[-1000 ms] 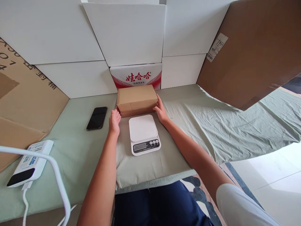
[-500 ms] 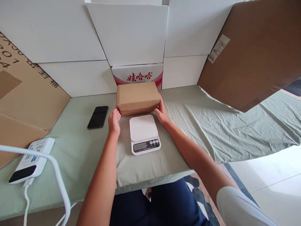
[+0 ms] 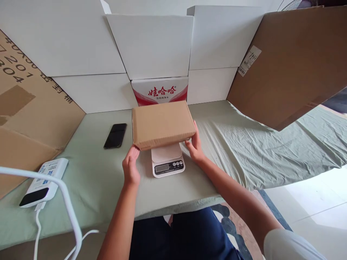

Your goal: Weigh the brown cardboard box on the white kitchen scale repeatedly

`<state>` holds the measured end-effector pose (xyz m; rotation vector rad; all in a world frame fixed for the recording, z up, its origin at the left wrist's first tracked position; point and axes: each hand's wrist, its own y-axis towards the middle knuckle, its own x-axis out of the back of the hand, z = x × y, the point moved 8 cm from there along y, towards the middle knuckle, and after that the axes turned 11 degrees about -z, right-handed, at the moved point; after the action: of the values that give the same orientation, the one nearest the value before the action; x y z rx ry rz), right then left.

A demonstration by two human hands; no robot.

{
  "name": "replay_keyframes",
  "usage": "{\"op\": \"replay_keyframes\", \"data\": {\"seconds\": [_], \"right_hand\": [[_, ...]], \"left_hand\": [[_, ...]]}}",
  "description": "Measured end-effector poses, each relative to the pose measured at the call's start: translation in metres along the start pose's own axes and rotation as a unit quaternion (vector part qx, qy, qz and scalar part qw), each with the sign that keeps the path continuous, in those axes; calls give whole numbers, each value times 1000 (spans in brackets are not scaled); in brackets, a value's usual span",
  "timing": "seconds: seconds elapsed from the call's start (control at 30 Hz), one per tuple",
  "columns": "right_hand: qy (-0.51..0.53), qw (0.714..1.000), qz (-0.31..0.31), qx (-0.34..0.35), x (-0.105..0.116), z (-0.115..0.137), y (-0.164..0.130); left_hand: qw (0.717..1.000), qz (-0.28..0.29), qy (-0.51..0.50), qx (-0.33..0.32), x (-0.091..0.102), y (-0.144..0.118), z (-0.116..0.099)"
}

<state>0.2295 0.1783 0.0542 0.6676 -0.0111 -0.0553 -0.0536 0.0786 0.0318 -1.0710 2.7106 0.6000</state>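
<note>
A brown cardboard box (image 3: 162, 122) is held between my two hands, over the rear part of a white kitchen scale (image 3: 168, 168). My left hand (image 3: 131, 166) grips its near left corner, fingers partly hidden beneath it. At the right end, my right hand (image 3: 195, 146) closes on the lower edge, thumb in front. The box covers most of the weighing plate, while the small display and the round buttons stay visible. Whether the box touches the plate, I cannot tell.
A black phone (image 3: 115, 135) lies left of the box. Farther left are a white device (image 3: 45, 182) with a cable and a printed carton (image 3: 35, 108). White boxes (image 3: 151, 47) line the back around a red-and-white carton (image 3: 159, 90). A large brown carton (image 3: 287, 68) leans at the right.
Both hands have brought the cardboard box nearer to me, and it now overhangs the scale's plate. The view has also shifted slightly.
</note>
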Motion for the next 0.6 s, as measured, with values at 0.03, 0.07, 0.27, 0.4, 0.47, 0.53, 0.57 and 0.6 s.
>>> {"op": "replay_keyframes", "data": {"seconds": [0.03,0.07,0.27,0.4,0.47,0.53,0.57,0.6], "right_hand": [[-6,1000,0,-5,5,3,-9],[-11,1000,1,-9,9,5,-17],[-42,999,12,-15,14,16,-34],[-58,998,18,-6,11,21,-32],[-63,998,18,-12,11,21,-32],[-62,998,16,-19,11,21,-33],[-61,998,15,-21,11,22,-33],[-60,998,14,-23,11,22,-33]], "left_hand": [[1000,4,2,-1,5,-11,-2],[1000,10,3,-2,10,-20,-3],[1000,5,5,11,20,-37,-3],[999,0,13,32,19,-33,1],[999,-3,17,36,20,-33,2],[999,-6,20,38,20,-33,3],[999,-6,21,39,20,-33,3],[999,-6,22,39,20,-33,2]]}}
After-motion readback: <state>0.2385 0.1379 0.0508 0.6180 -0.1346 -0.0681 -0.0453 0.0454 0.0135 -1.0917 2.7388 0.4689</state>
